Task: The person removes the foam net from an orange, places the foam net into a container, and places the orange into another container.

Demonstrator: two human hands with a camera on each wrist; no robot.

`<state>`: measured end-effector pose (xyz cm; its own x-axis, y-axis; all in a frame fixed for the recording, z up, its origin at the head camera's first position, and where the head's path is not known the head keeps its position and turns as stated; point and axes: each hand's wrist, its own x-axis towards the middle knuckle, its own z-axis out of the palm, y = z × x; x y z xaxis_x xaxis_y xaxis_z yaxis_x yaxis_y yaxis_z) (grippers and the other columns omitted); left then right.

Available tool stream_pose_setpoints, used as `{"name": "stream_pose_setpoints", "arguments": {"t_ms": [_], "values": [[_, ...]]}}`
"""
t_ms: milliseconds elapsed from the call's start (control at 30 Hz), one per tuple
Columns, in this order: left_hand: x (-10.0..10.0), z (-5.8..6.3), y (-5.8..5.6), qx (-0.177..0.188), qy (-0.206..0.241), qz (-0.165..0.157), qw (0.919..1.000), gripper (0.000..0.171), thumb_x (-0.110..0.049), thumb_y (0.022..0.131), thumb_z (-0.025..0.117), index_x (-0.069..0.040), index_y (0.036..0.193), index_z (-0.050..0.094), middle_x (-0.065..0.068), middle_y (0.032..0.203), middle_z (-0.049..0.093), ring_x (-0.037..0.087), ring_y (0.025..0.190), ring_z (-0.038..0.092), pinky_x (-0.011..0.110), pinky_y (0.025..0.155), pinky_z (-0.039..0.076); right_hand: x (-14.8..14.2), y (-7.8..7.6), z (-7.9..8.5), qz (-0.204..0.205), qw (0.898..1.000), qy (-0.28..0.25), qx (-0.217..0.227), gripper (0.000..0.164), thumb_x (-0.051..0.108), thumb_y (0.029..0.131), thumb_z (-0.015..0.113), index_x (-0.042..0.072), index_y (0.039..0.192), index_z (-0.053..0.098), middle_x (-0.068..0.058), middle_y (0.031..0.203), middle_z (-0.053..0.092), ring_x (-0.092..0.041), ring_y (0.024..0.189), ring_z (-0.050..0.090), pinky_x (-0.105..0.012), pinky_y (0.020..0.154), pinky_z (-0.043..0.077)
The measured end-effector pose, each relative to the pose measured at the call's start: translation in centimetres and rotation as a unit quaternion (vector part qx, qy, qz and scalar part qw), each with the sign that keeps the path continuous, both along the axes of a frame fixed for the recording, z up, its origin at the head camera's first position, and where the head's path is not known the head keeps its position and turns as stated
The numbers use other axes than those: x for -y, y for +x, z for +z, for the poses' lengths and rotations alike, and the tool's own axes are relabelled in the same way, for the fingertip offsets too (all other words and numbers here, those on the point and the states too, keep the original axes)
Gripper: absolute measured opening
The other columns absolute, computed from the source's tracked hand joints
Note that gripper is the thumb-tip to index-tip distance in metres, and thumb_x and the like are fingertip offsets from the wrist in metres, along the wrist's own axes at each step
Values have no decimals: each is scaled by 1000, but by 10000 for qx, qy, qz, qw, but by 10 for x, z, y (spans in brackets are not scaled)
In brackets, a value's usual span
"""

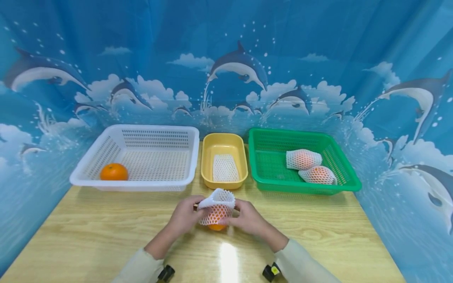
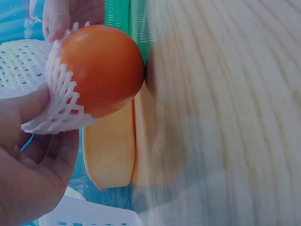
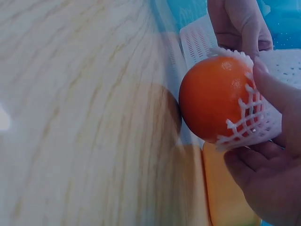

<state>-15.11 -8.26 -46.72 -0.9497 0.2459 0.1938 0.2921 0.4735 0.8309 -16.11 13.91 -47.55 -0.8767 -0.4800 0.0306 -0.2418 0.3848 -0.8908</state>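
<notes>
An orange point(image 2: 106, 70) rests on the table, partly inside a white foam net sleeve point(image 1: 217, 204). The sleeve covers its upper part, and bare peel shows at the bottom. My left hand point(image 1: 185, 215) pinches the sleeve's edge from the left, thumb on the outside, as the left wrist view shows. From the right, my right hand point(image 1: 249, 218) pinches the net's other side, with its thumb point(image 3: 270, 87) over the mesh and fingers underneath. The sleeve's open end stands up above the fruit.
A white basket point(image 1: 192, 165) at the left holds one bare orange point(image 1: 114, 172). In the middle, a yellow tray point(image 1: 206, 157) holds a flat foam net point(image 1: 225, 168). The green basket point(image 1: 262, 179) at the right contains two net-wrapped fruits point(image 1: 304, 159). A dolphin-print curtain point(image 1: 226, 78) hangs behind.
</notes>
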Motion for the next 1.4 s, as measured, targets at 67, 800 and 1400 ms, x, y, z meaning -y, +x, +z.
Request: {"name": "stream_pose_setpoints", "arguments": {"t_ms": [67, 800, 1400], "values": [[0, 0, 0, 24, 72, 64, 10000, 15, -3, 80, 76, -7, 94, 72, 4, 93, 70, 17, 86, 64, 23, 73, 54, 1, 0, 0, -82, 9999, -80, -116, 49, 30, 80, 80, 7, 120, 65, -4, 121, 67, -23, 119, 58, -49, 106, 40], [-2, 1, 2, 579, -88, -456, 9972, 55, -25, 74, 84, -6, 121, 62, 10, 115, 66, 27, 104, 62, 43, 90, 54, 5, 2, 1, -916, 9927, -501, -609, 36, 24, 78, 81, 8, 109, 71, -4, 107, 72, -19, 99, 67, -34, 89, 55], [-2, 3, 1, 100, 81, 840, 9964, 11, -4, 78, 79, -7, 87, 73, 0, 78, 69, 12, 72, 58, 27, 65, 53, 8, 2, -4, -359, 9985, -403, 74, 50, 30, 83, 77, 7, 124, 63, -6, 121, 67, -23, 116, 61, -42, 102, 46]]}}
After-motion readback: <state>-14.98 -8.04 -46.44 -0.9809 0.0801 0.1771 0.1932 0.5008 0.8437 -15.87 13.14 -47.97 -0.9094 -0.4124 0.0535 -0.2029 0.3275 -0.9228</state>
